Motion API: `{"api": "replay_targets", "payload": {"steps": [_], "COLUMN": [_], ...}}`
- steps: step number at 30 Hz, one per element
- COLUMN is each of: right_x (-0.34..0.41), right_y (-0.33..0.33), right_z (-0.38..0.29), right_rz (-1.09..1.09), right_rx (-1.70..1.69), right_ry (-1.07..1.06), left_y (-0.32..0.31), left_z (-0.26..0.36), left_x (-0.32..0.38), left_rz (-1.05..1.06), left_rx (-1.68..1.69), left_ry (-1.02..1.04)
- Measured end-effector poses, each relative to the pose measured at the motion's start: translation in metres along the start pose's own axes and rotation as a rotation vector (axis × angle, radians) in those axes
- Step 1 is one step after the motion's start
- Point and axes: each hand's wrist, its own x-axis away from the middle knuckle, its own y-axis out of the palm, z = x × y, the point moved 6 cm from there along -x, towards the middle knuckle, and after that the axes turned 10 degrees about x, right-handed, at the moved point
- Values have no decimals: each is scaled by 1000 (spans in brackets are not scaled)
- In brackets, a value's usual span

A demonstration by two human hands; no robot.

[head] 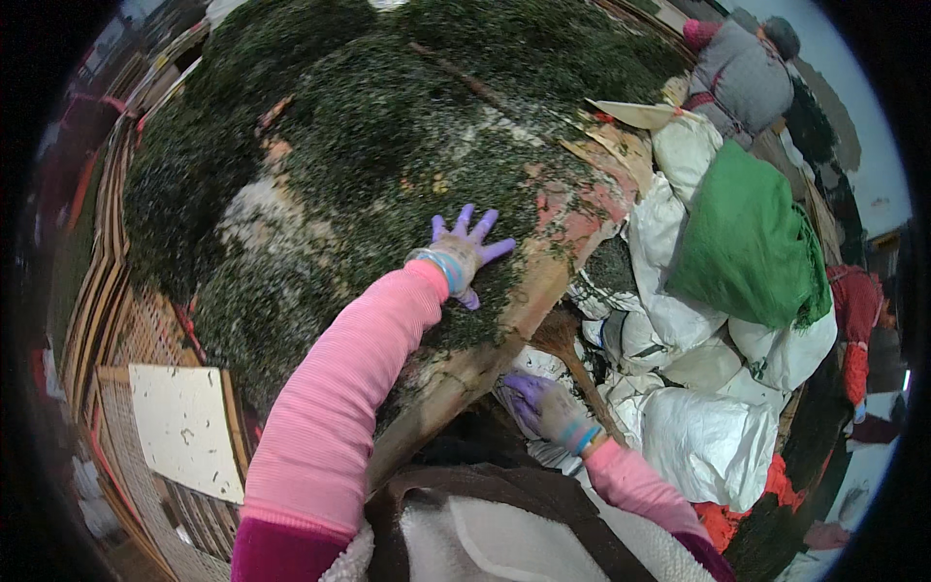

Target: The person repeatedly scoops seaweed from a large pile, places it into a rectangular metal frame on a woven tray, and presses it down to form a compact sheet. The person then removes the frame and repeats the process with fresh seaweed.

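A large heap of dark green chopped leaves (349,124) covers a broad work surface with a pale raised edge (451,389). My left hand (465,251), in a glove with purple fingers, lies spread over the leaves near that edge, holding nothing. Below the edge, at a white plastic sack, is my right hand (542,407) in a matching glove; its fingers are bent at the sack's rim, and whether they grip it is unclear. A straw broom (574,356) stands just beside it among the sacks. A thin stick (465,80) lies on the heap.
White sacks (705,429) and a green cloth bundle (753,240) are piled at the right. Stacked wooden frames with mesh (145,327) and a white board (185,429) stand at the left. One person (749,80) bends at the upper right; another in red (858,313) is farther right.
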Motion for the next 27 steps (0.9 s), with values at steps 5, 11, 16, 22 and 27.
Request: {"api": "replay_targets", "payload": {"steps": [5, 11, 16, 22, 27], "right_x": [49, 62, 63, 50, 19], "right_y": [6, 23, 12, -13, -52], "right_z": [74, 64, 47, 41, 0], "right_rz": [-105, -95, -27, -13, 186], "right_rx": [-9, -137, -69, -58, 5], "right_ry": [214, 166, 73, 73, -249], "left_y": [-17, 19, -2, -215, -320], "left_z": [-6, -5, -35, -78, -102], "left_x": [-77, -38, 27, 166, 242], "left_rz": [64, -24, 285, 864, 1001], "left_rx": [100, 123, 823, 685, 1120], "left_ry": [-154, -160, -248, -100, 312]}}
